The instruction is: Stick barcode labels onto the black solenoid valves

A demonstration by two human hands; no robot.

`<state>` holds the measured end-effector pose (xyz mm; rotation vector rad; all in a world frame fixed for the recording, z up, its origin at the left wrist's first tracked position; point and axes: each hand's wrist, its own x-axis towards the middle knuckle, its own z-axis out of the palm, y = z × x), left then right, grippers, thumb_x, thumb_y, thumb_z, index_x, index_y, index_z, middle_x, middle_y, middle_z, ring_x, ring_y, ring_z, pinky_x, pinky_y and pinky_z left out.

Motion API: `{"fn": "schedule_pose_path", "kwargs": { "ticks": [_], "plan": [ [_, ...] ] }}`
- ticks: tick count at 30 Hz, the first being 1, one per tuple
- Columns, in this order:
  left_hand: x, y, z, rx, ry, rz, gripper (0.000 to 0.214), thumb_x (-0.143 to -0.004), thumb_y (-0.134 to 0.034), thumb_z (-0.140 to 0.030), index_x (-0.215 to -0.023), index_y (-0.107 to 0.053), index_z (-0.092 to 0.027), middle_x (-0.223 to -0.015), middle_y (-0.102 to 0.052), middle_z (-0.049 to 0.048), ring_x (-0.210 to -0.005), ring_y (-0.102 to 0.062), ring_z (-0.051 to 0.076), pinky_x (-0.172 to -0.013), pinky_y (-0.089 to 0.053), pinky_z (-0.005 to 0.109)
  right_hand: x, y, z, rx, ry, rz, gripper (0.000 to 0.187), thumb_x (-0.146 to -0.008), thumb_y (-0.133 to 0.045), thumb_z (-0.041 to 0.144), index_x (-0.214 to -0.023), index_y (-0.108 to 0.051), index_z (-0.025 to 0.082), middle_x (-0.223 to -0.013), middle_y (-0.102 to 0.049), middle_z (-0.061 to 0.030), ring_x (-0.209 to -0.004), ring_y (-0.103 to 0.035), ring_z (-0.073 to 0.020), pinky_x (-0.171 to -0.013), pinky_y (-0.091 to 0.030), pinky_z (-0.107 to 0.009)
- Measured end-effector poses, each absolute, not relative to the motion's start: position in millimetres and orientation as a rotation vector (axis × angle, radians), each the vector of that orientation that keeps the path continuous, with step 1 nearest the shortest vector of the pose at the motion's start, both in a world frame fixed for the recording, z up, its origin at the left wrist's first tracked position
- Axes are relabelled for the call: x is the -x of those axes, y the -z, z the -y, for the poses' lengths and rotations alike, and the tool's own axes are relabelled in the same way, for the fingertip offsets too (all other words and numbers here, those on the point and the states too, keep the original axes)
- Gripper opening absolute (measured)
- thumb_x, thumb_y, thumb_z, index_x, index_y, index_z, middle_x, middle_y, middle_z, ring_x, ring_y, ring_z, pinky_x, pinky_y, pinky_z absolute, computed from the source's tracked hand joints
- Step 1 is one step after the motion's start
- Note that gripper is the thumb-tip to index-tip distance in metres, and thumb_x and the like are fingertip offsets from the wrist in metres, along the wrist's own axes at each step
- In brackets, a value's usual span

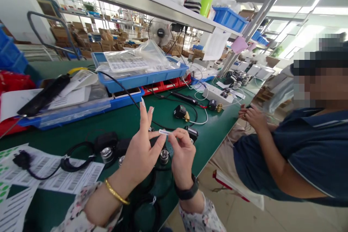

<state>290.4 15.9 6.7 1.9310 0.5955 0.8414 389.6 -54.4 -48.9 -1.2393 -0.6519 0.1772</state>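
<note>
A small white label (164,132) with dark print lies between my two hands. My left hand (140,156) pinches its left end between thumb and index finger, with the other fingers raised; small white pieces like further labels show at two raised fingertips. The fingers of my right hand (182,148) are closed in a pinch at the label's right end. Below and behind my hands are black devices (106,140) with round metal fittings (107,154) and coiled black cables (77,157); my hands hide part of them.
Barcode sheets (67,174) lie at the left on the green table (206,141). Blue trays (136,81) with papers and bags stand behind. Black units with brass fittings (186,116) lie further right, near a white power strip (219,95). A co-worker (272,152) sits at the right.
</note>
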Motion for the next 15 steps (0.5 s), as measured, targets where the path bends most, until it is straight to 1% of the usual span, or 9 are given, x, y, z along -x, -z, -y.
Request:
{"fn": "schedule_pose_path", "kwargs": {
  "ticks": [1,4,6,7,9,10,11,13,15],
  "plan": [
    [-288,-5,-18,-2.028,-0.836,-0.655,0.087,-0.089,-0.05,-0.029,-0.142,0.018,-0.035,-0.151,-0.022,0.0124,-0.092,-0.066,0.02,-0.084,-0.052,0.035,-387,55,58,1.26,-0.205,0.651,0.01,-0.078,-0.067,0.026,-0.072,-0.065,0.019,-0.079,-0.055,-0.0014,-0.076,-0.052,-0.0143,-0.066,-0.043,-0.025],
    [-277,7,-28,-2.406,-0.861,-0.832,0.082,-0.086,-0.052,-0.025,-0.146,0.004,-0.031,-0.15,-0.025,0.0123,-0.103,-0.061,0.028,-0.093,-0.045,0.046,-391,68,66,1.264,-0.217,0.484,0.014,-0.081,-0.064,0.032,-0.077,-0.063,0.018,-0.071,-0.056,-0.0003,-0.064,-0.052,-0.0131,-0.06,-0.043,-0.025],
    [-270,12,-32,-2.469,-0.911,-0.907,0.078,-0.087,-0.051,-0.024,-0.146,0.0,-0.03,-0.15,-0.025,0.0113,-0.104,-0.06,0.027,-0.094,-0.044,0.045,-398,69,68,1.307,-0.206,0.427,0.02,-0.081,-0.063,0.037,-0.082,-0.062,0.017,-0.072,-0.059,-0.0016,-0.065,-0.055,-0.0148,-0.063,-0.046,-0.028],
    [-268,14,-32,-2.419,-0.944,-0.919,0.078,-0.087,-0.049,-0.024,-0.146,0.002,-0.03,-0.149,-0.027,0.0113,-0.102,-0.061,0.024,-0.092,-0.045,0.042,-401,69,69,1.37,-0.23,0.476,0.023,-0.078,-0.064,0.038,-0.087,-0.062,0.017,-0.079,-0.062,-0.0035,-0.071,-0.058,-0.0171,-0.068,-0.048,-0.031],
    [-265,15,-28,-2.265,-1.008,-0.914,0.078,-0.088,-0.048,-0.024,-0.146,0.005,-0.028,-0.145,-0.035,0.011,-0.102,-0.059,0.021,-0.092,-0.045,0.037,-403,71,72,1.547,-0.33,0.692,0.039,-0.072,-0.068,0.037,-0.105,-0.058,0.018,-0.096,-0.064,-0.0067,-0.087,-0.06,-0.0218,-0.078,-0.049,-0.035],
    [-264,16,-24,-2.203,-1.033,-0.899,0.077,-0.088,-0.047,-0.023,-0.146,0.004,-0.027,-0.142,-0.04,0.0107,-0.106,-0.056,0.021,-0.095,-0.043,0.037,-403,75,76,1.63,-0.379,0.821,0.054,-0.069,-0.07,0.034,-0.118,-0.051,0.02,-0.106,-0.062,-0.0074,-0.096,-0.059,-0.0235,-0.083,-0.048,-0.037],
    [-263,17,-20,-2.149,-1.038,-0.887,0.077,-0.087,-0.047,-0.02,-0.146,0.002,-0.026,-0.138,-0.045,0.0102,-0.111,-0.053,0.021,-0.098,-0.041,0.038,-403,81,81,1.698,-0.404,0.914,0.069,-0.067,-0.07,0.032,-0.129,-0.042,0.023,-0.111,-0.06,-0.0073,-0.098,-0.059,-0.0242,-0.083,-0.049,-0.037],
    [-263,22,-14,-2.037,-0.996,-0.886,0.078,-0.084,-0.047,-0.016,-0.147,-0.002,-0.025,-0.133,-0.049,0.0099,-0.116,-0.049,0.021,-0.1,-0.04,0.038,-407,101,87,1.781,-0.408,1.024,0.067,-0.075,-0.059,0.035,-0.136,-0.034,0.024,-0.108,-0.06,-0.0073,-0.09,-0.063,-0.0241,-0.079,-0.052,-0.038],
    [-265,29,-11,-1.974,-0.947,-0.882,0.081,-0.08,-0.05,-0.014,-0.147,-0.006,-0.024,-0.136,-0.046,0.0098,-0.12,-0.045,0.023,-0.104,-0.037,0.04,-411,127,80,1.788,-0.371,1.101,0.073,-0.075,-0.059,0.04,-0.14,-0.029,0.024,-0.091,-0.063,-0.0066,-0.078,-0.066,-0.0262,-0.073,-0.054,-0.041]
  ]
}}
